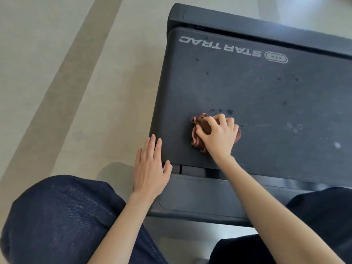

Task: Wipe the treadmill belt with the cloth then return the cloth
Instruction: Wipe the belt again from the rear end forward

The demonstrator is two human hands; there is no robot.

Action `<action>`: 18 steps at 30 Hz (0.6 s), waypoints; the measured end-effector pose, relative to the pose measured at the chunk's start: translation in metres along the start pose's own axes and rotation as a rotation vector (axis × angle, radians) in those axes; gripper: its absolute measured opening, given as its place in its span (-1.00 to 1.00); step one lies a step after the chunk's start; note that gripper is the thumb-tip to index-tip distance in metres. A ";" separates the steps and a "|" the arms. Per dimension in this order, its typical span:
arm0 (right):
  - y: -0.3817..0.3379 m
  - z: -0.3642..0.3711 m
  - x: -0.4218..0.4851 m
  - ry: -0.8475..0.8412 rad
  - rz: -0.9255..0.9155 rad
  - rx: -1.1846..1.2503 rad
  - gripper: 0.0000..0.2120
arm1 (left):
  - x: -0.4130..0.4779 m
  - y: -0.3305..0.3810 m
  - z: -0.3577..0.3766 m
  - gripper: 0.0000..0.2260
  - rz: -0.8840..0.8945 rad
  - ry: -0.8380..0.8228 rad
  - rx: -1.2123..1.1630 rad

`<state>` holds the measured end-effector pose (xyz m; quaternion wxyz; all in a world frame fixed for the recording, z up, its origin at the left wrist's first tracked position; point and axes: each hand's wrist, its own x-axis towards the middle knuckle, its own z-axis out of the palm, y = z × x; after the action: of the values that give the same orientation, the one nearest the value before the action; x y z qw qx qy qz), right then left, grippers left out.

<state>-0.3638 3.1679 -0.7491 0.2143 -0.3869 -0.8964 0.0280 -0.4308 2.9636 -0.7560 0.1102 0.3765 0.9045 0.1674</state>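
The dark grey treadmill belt (257, 92) fills the right half of the view, with white STAR TRAC lettering at its far end and several dark spots and pale smudges on it. A crumpled reddish-brown cloth (199, 138) lies on the belt near its left side. My right hand (219, 134) grips the cloth from above, fingers curled over it, pressing it on the belt. My left hand (150, 166) rests with straight fingers on the treadmill's near left corner, at the belt's edge.
The treadmill's black end cover (200, 197) lies between my knees, and a black frame bar (247, 25) runs along the far end. Pale flooring (76, 92) spreads to the left. My knees in dark trousers (57, 216) fill the lower corners.
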 end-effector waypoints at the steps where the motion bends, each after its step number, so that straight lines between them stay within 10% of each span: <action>1: 0.000 -0.006 -0.020 0.024 0.027 0.012 -0.76 | 0.012 0.005 -0.001 -0.44 0.019 0.010 0.002; 6: 0.006 -0.029 -0.079 0.005 -0.062 0.003 -0.79 | 0.076 0.031 0.002 -0.46 0.127 -0.014 0.065; 18: 0.043 0.040 0.120 0.023 0.051 -0.129 -0.64 | 0.087 0.032 0.011 -0.43 0.124 -0.017 0.160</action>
<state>-0.4238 3.2869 -0.7517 0.1985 -0.4231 -0.8836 -0.0286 -0.4667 3.0496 -0.7603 0.0771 0.4407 0.8889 0.0981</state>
